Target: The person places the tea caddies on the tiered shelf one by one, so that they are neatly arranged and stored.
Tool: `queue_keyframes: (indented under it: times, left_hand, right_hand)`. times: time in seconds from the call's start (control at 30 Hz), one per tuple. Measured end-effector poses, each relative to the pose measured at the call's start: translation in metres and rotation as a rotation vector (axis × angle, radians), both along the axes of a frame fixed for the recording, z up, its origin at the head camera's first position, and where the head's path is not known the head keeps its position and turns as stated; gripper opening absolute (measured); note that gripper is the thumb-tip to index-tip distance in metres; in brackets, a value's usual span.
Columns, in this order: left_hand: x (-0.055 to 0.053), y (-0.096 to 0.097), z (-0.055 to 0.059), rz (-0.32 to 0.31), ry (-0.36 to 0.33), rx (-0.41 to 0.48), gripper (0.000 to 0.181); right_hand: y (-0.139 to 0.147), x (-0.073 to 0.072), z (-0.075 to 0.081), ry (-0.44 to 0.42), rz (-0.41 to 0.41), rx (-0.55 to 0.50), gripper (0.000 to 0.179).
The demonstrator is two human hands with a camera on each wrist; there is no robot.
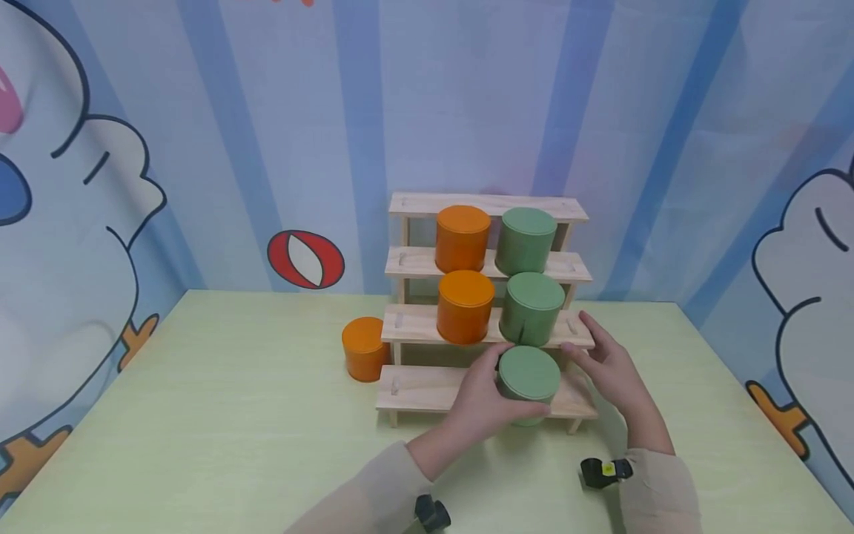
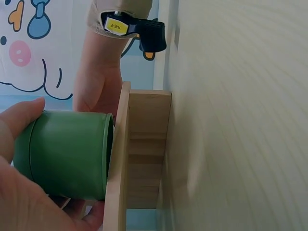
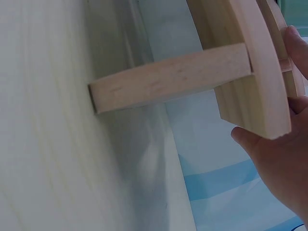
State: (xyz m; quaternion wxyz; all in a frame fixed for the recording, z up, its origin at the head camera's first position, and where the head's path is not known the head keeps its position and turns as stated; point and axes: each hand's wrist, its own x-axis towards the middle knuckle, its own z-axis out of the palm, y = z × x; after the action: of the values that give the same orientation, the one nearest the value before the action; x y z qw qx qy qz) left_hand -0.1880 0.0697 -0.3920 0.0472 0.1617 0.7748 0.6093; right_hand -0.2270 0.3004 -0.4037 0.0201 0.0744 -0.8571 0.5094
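My left hand (image 1: 482,397) grips a green lidded canister (image 1: 529,373) at the lowest step of a four-step wooden stand (image 1: 419,389). In the left wrist view, the base of this canister (image 2: 67,154) is at the step board (image 2: 120,159); full contact cannot be made out. The right hand (image 1: 615,372) is beside the stand's right end, its fingers extended near the step above and holding nothing. Two more green canisters, an upper one (image 1: 525,241) and a lower one (image 1: 531,309), stand on the middle steps, with orange canisters (image 1: 462,239) (image 1: 465,308) to their left.
Another orange canister (image 1: 365,350) stands on the pale table (image 1: 233,415), left of the stand. Behind the table hangs a blue striped backdrop (image 1: 454,96) with cartoon figures. Each sleeve carries a small black camera mount (image 1: 603,472).
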Motion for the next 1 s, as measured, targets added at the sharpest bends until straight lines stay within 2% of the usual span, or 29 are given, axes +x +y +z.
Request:
queue_keyframes:
  times: [0.27, 0.77, 1.0]
  left_hand:
    - [0.000, 0.007, -0.001, 0.021, 0.003, 0.006, 0.080]
    - [-0.002, 0.017, -0.003, 0.078, -0.033, -0.018, 0.085]
    - [-0.001, 0.019, 0.000, 0.087, -0.052, -0.010, 0.086]
  right_hand:
    - [0.000, 0.000, 0.000, 0.000, -0.002, 0.001, 0.078]
    - [0.000, -0.001, 0.000, -0.005, -0.007, 0.004, 0.079]
    - [0.000, -0.001, 0.000, -0.010, -0.010, 0.010, 0.079]
